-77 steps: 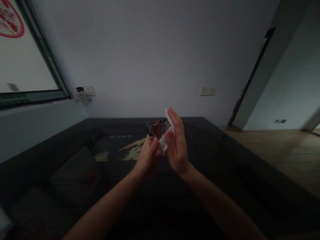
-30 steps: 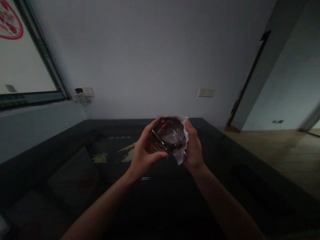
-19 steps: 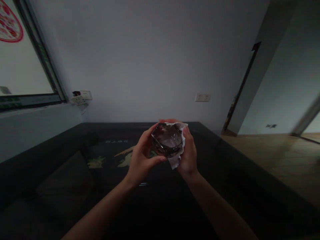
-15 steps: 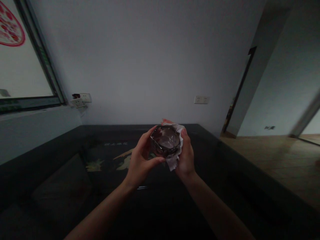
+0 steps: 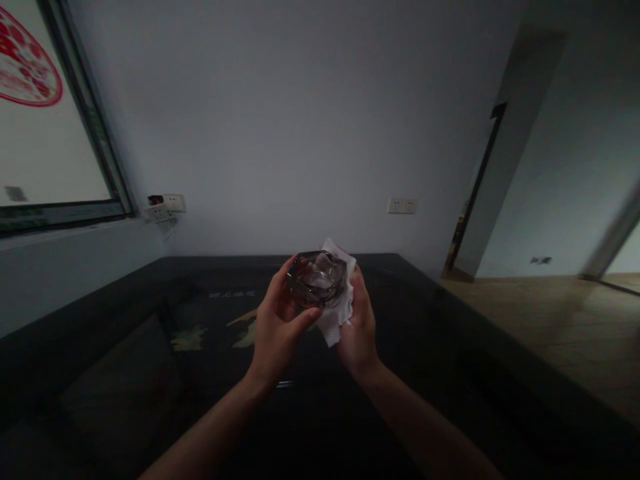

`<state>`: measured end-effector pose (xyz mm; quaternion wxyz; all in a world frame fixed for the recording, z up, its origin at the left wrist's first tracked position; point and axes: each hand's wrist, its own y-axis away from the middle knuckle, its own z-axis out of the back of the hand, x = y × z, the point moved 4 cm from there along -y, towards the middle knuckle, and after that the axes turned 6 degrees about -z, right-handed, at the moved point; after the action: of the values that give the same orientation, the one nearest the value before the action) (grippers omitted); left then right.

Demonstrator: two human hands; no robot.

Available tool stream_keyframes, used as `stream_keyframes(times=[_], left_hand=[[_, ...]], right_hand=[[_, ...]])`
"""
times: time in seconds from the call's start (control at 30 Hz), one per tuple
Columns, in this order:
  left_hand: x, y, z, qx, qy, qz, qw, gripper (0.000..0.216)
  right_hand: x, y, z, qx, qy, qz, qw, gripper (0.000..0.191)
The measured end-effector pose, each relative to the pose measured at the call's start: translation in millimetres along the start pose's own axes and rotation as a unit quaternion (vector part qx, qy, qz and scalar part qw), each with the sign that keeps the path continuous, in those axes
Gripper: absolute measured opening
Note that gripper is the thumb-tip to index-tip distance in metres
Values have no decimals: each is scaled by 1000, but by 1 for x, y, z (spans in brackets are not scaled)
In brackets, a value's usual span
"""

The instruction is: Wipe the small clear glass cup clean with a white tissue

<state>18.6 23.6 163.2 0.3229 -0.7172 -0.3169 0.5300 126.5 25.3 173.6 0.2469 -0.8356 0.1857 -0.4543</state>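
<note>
A dark, see-through glass ashtray (image 5: 316,279) with an angular rim is held up above the table, its opening tilted toward me. My left hand (image 5: 280,313) grips it from the left, thumb along the near side. On the right, a crumpled white tissue (image 5: 341,313) lies against the outer wall of the glass. My right hand (image 5: 361,320) is closed round that tissue and presses it to the ashtray; some of its fingers are hidden behind the tissue.
Below my hands is a glossy black table (image 5: 200,393) with yellowish leaf patterns. It reaches to a pale wall (image 5: 280,120) with a double socket (image 5: 402,205). A window (image 5: 50,147) is at the left, a wooden floor (image 5: 525,313) at the right.
Both hands have shifted slightly left with the ashtray. The tissue now stands higher at the far side and hangs lower at the near side of the glass.
</note>
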Motion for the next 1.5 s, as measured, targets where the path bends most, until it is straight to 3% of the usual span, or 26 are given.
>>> stream_keyframes(times=[0.17, 0.63, 0.73, 0.87, 1.0, 1.07, 1.13, 1.23, 1.33, 1.4, 1.5], left_hand=[[-1, -2, -1, -13, 21, 7, 1000, 67], [-1, -7, 2, 29, 10, 44, 999, 72], [-6, -8, -1, 51, 30, 69, 996, 76], [-10, -6, -6, 54, 44, 97, 993, 65], [-6, -3, -7, 51, 52, 122, 990, 57], [-4, -3, -5, 40, 47, 125, 990, 61], [-5, -4, -5, 37, 43, 120, 991, 69], [-9, -5, -6, 49, 49, 118, 991, 76], [-9, -4, -8, 54, 42, 121, 990, 79], [-7, -3, -8, 52, 27, 115, 992, 79], [-6, -3, -6, 47, 5, 82, 995, 75]], right_hand=[[5, 2, -5, 45, 40, 35, 998, 37], [10, 0, 0, 68, 178, 130, 973, 42], [14, 2, 1, 77, 260, 200, 942, 46], [22, 7, -3, 93, 368, 319, 868, 49], [26, 9, -7, 109, 420, 366, 823, 50], [27, 7, -6, 113, 410, 353, 834, 48], [27, 3, -3, 109, 369, 308, 870, 45], [25, -8, 4, 109, 266, 182, 940, 42], [22, -14, 5, 129, 197, 71, 969, 39], [23, -13, 5, 112, 204, 76, 970, 37], [29, -5, 0, 73, 281, 179, 940, 33]])
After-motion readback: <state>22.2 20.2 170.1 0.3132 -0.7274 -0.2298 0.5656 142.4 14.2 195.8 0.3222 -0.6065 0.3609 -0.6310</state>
